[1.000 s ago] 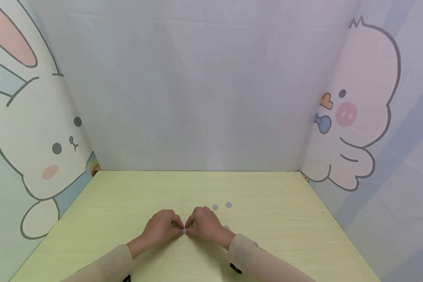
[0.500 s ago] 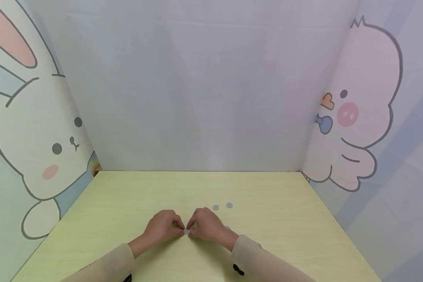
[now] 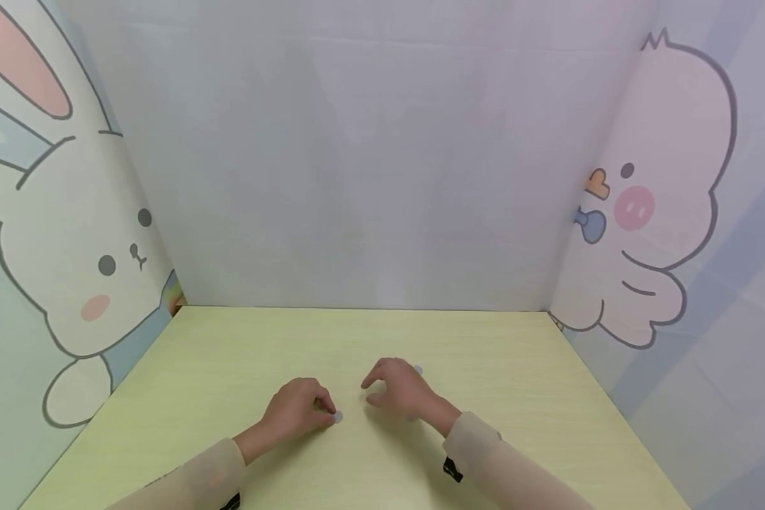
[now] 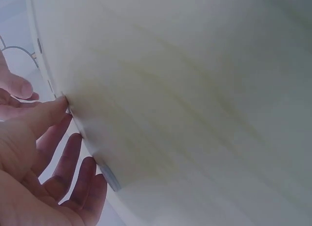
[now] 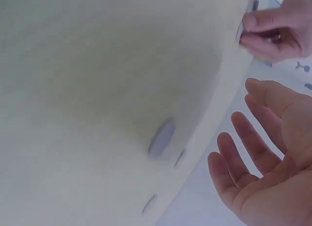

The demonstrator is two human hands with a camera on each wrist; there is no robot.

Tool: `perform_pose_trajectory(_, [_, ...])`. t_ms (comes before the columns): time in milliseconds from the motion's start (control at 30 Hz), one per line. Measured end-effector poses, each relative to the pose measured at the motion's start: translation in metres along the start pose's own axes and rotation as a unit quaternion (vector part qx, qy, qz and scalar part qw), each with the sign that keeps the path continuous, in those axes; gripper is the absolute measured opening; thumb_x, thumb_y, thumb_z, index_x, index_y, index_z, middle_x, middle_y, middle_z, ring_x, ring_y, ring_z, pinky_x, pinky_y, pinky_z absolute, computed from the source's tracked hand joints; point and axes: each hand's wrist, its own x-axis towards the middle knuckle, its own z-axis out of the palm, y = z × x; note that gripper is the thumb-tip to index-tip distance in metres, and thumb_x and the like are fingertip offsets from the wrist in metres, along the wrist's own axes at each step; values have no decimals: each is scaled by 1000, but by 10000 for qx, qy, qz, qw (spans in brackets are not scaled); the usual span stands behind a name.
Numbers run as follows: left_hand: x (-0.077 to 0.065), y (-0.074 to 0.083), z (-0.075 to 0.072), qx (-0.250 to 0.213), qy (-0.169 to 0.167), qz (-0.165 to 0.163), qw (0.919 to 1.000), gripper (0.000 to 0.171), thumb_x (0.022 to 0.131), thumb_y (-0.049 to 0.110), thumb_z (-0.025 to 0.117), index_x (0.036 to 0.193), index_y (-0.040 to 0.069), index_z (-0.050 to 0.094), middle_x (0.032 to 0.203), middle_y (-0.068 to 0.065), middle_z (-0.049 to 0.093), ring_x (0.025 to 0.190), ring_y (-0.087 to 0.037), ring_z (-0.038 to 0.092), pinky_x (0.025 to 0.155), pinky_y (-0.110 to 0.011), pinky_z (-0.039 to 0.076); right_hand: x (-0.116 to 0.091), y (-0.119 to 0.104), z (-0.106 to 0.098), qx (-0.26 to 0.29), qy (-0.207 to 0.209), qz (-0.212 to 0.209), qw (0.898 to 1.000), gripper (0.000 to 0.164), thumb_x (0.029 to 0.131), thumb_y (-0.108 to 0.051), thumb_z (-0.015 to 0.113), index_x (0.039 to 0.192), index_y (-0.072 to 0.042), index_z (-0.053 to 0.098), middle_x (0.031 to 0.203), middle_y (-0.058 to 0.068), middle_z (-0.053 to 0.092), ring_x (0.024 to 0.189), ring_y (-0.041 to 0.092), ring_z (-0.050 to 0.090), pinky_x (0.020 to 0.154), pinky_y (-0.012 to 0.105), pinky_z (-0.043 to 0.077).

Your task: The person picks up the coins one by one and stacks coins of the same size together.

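Note:
My left hand [image 3: 299,409] pinches the left edge of a small, round, silver-grey coin-like disc [image 3: 338,416] at the table surface, thumb and forefinger together. The same pinched disc [image 5: 240,33] appears at upper right in the right wrist view. My right hand [image 3: 403,388] is raised a little to the right, thumb and forefinger spread with nothing between them. Behind it a second disc [image 3: 418,369] shows partly, and another disc [image 3: 411,418] peeks out below the palm. In the left wrist view, a grey disc [image 4: 110,177] lies beside the little fingertip.
The pale wood-grain table [image 3: 242,340] carries the discs. A grey-white cloth backdrop [image 3: 370,177] rises at its far edge. Cloth sides bear a printed rabbit [image 3: 70,283] on the left and a printed chick [image 3: 669,142] on the right.
My right hand has let go at the coin-like disc and moved right and slightly away, its fingers spreading. It now covers a loose disc seen earlier. My left hand stays in place, pinching.

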Motion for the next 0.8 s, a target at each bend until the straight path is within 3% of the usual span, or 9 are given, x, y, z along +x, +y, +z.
perform_pose_trajectory(400, [-3, 3, -1, -1, 100, 80, 9999, 13, 81, 24, 94, 78, 24, 81, 83, 12, 69, 80, -12, 63, 70, -30, 51, -6, 29, -21, 162, 544, 55, 9984, 15, 90, -6, 81, 105, -6, 83, 106, 7, 77, 106, 33, 72, 95, 52, 55])
perform_pose_trajectory(800, [-4, 2, 0, 20, 142, 99, 9998, 13, 80, 22, 94, 78, 25, 81, 82, 13, 68, 78, -10, 61, 69, -28, 49, -7, 47, -19, -118, 802, 313, 9962, 21, 86, -6, 85, 106, -6, 83, 109, 10, 77, 104, 34, 66, 90, 51, 55])
